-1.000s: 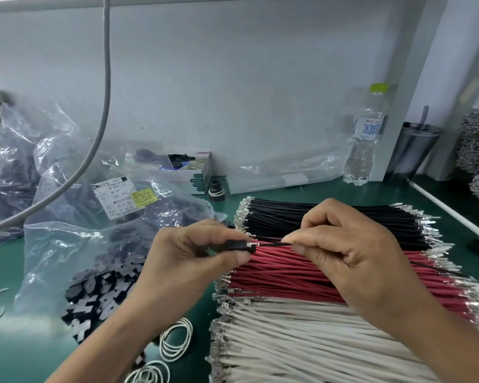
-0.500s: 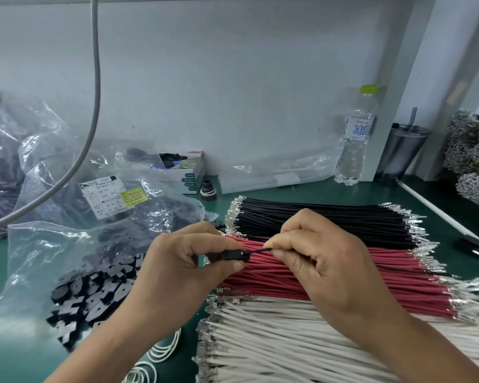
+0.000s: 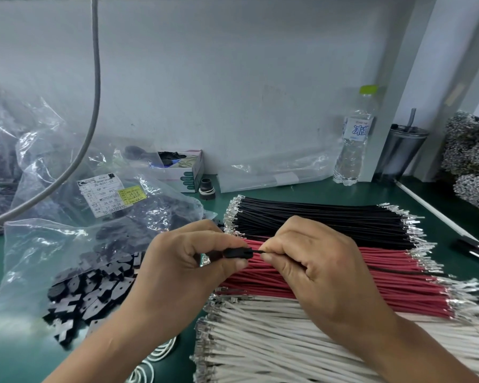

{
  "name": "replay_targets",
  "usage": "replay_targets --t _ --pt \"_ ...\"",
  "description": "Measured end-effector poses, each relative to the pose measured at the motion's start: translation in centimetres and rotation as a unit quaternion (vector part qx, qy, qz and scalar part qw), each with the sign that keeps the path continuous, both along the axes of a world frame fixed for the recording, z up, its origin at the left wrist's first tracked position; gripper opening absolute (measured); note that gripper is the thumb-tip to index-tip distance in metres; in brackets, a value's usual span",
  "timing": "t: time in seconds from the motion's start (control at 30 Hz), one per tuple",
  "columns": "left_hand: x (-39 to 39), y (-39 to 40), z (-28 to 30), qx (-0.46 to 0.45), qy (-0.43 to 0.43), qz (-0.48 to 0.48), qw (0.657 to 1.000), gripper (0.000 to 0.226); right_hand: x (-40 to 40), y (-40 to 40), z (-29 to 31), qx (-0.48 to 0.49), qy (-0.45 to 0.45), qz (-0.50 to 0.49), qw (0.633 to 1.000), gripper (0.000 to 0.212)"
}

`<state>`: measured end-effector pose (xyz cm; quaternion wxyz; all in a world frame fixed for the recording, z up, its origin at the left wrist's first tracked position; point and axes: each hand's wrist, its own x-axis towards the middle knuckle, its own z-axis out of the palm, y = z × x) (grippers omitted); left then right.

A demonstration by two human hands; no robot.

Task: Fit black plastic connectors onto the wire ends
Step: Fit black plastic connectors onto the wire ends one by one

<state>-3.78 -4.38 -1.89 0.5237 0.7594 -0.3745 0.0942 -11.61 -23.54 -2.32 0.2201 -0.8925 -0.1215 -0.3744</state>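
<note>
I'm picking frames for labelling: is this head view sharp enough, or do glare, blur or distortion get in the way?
Head view: hands and black connector are sharp at centre; the plastic bag throws white glare; the bag label is only partly legible; wide-angle distortion bends the right-hand pillar; lighting is even, with soft shadows.

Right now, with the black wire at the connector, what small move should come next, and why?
Probably push the black wire further into the black connector: the left hand holds the connector, the right hand pinches the wire just behind it.
</note>
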Motion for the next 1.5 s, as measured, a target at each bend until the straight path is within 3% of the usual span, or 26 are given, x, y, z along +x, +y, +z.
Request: replay_targets --t 0.2,0.27,0.33,0.43,0.5,0.8,1.13,1.3,1.4,1.5 --pt "0.3 0.0 -0.4 -0.004 0.008 0.003 1.0 0.022 0.1 -0.3 0.1 -0.004 -0.017 -0.027 0.999 0.014" --pt "0.6 0.1 -0.5 -0.036 0.051 0.007 0.998 0.027 0.0 -0.5 0.6 -0.06 -0.063 -0.076 0.993 0.01" --pt "1.2 0.3 -0.6 -0.07 0.063 0.034 0.995 0.03 -0.2 -0.3 0.8 -0.118 -0.078 -0.077 0.987 0.02" --pt "1.9 0.8 -0.5 -0.105 0.071 0.066 0.99 0.032 -0.4 0.6 0.1 -0.206 0.018 -0.028 0.978 0.01" --pt "1.9 0.7 -0.6 -0.111 0.089 0.067 0.988 0.032 -0.2 1.3 -0.4 -0.232 0.091 -0.047 0.967 0.011" --pt "1.9 0.5 -0.7 -0.154 0.157 0.06 0.974 0.021 -0.1 1.2 -0.3 -0.117 0.121 -0.079 0.983 0.016" --pt "2.0 0.7 -0.7 -0.164 0.193 0.072 0.965 0.018 0.1 0.4 -0.7 -0.034 0.141 -0.106 0.984 0.005" --pt "2.3 1.1 -0.6 -0.177 0.227 0.056 0.956 0.025 0.1 -0.3 -0.2 -0.003 0.094 -0.086 0.992 0.009" --pt "2.5 1.1 -0.5 -0.195 0.266 0.021 0.944 0.033 -0.1 -0.8 0.1 0.038 0.071 -0.054 0.995 0.024" --pt "2.5 1.1 -0.5 -0.199 0.305 -0.031 0.931 0.036 -0.3 -0.9 0.3 0.057 0.045 -0.054 0.996 0.014"
